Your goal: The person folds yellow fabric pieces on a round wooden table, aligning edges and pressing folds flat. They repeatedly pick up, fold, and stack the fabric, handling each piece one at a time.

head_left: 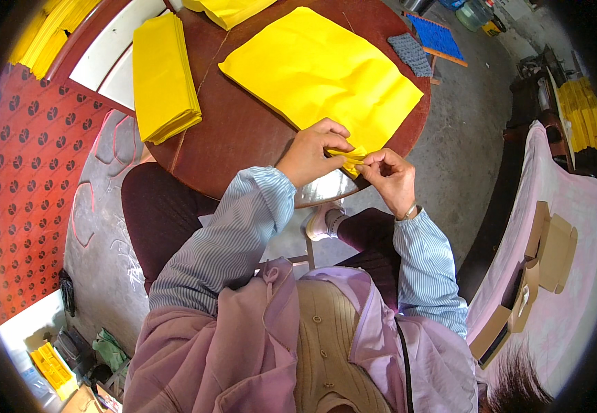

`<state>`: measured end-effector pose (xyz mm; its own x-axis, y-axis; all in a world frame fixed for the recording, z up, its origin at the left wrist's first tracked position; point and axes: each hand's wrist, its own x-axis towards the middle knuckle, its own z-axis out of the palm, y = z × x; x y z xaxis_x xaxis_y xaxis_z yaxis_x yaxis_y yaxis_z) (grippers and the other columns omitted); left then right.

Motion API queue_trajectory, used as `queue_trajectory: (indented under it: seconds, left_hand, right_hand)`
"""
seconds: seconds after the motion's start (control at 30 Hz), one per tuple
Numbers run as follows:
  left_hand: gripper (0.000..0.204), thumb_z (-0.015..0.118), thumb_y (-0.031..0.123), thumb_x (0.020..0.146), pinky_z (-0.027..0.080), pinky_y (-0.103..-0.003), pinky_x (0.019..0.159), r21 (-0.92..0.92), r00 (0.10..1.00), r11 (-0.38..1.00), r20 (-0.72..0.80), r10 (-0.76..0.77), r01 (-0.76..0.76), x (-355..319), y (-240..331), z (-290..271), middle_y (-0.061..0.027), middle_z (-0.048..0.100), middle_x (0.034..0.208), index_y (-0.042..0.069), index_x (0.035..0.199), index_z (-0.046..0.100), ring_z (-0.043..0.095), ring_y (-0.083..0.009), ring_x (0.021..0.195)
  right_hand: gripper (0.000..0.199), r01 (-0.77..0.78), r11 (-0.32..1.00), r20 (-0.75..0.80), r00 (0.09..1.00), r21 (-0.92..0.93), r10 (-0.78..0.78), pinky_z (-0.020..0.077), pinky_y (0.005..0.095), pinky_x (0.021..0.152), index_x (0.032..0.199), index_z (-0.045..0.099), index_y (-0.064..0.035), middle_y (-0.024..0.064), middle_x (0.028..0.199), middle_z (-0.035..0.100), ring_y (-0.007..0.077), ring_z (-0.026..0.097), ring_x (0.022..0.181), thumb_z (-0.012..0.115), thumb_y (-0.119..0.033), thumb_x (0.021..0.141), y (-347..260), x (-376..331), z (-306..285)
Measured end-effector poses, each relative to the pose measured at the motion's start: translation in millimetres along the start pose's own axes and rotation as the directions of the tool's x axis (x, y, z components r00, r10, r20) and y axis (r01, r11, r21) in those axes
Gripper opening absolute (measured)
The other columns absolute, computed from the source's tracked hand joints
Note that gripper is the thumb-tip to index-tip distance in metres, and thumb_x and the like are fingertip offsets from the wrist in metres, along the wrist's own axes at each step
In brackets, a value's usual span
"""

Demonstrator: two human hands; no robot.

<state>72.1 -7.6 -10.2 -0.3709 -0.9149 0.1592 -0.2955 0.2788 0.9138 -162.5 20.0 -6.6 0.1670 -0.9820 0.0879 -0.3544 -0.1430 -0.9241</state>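
Note:
A large yellow fabric-like sheet or flat bag lies spread over the round red-brown table. Its near corner is bunched into small folds close to the table's front edge. My left hand closes on these folds from the left, thumb and fingers curled around them. From the right, the thumb and index finger of my right hand pinch the same bunched corner. Whether anything small sits inside the folds cannot be made out. To the left rests a thick stack of folded yellow pieces.
More yellow material lies at the table's far edge. A blue-topped stool and a grey knitted cloth stand at the far right. An opened cardboard box sits on a pink-covered surface at right.

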Motion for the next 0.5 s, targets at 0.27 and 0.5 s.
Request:
queue_trajectory:
  seconds: [0.27, 0.5]
  left_hand:
    - [0.017, 0.082, 0.01, 0.085, 0.059, -0.031, 0.089, 0.032, 0.992, 0.999, -0.123, 0.023, -0.019, -1.9, -3.9, 13.5, -0.0093, 0.07, 0.118, 0.003, 0.1, 0.079, 0.072, -0.0229, 0.104]
    - [0.016, 0.081, 0.009, 0.086, 0.058, -0.032, 0.089, 0.015, 0.987, 1.0, -0.164, 0.004, -0.002, 0.7, -4.8, 17.6, -0.011, 0.071, 0.118, 0.0, 0.098, 0.076, 0.072, -0.0237, 0.103]
  right_hand:
    - [0.019, 0.058, 0.998, -0.024, 0.998, -0.024, -0.058, 0.0441, 0.0211, 0.059, 0.097, 0.07, -0.0042, -0.0044, 0.08, 0.061, 0.0024, 0.052, 0.067, 0.085, -0.001, 0.085, -6.8, -1.1, 2.0]
    - [0.019, 0.148, 0.982, 0.035, 0.989, -0.113, -0.145, 0.0445, 0.022, 0.06, 0.102, 0.075, -0.0038, -0.0019, 0.084, 0.063, 0.0049, 0.056, 0.07, 0.084, 0.0, 0.086, -16.1, -3.9, -3.6]
